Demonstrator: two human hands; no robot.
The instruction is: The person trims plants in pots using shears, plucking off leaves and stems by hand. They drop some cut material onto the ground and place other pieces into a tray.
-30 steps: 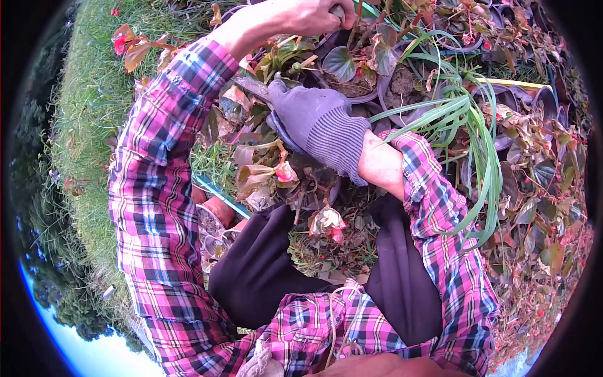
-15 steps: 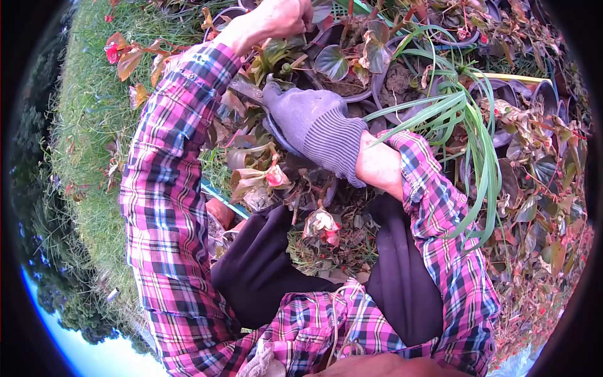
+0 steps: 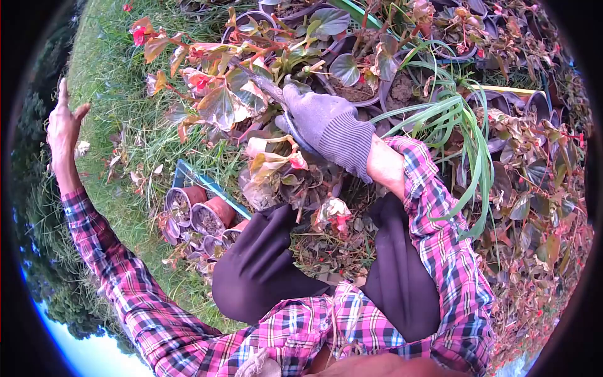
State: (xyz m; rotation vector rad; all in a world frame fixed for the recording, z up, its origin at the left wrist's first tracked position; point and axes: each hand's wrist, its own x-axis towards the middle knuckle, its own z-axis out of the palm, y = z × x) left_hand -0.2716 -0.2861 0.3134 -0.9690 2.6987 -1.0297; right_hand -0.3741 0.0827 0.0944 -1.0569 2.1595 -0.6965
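Observation:
My left hand (image 3: 64, 129) is bare and stretched far out to the left over the grass, fingers extended and thumb apart, with nothing in it. A grey knitted glove covers my right hand (image 3: 323, 119), which is closed around what look like pruning shears (image 3: 269, 88). Their dull blade points up and left among the stems, and a dark handle shows under the palm. Just beyond the blade spreads a potted begonia (image 3: 220, 103) with browned leaves and red flowers. Below the glove hang a pinkish-red bloom (image 3: 298, 161) and a wilted flower (image 3: 333, 215).
Small pots (image 3: 210, 217) stand by a blue tray edge (image 3: 210, 188) left of my knee. A tuft of long green blades (image 3: 468, 119) arches beside my right forearm. More begonias in pots (image 3: 502, 100) crowd the right side. Grass (image 3: 100, 163) runs along the left.
My left hand has swung from the plants at the top out to the far left and opened. The begonia and small pots behind that arm now show. My right hand has barely shifted.

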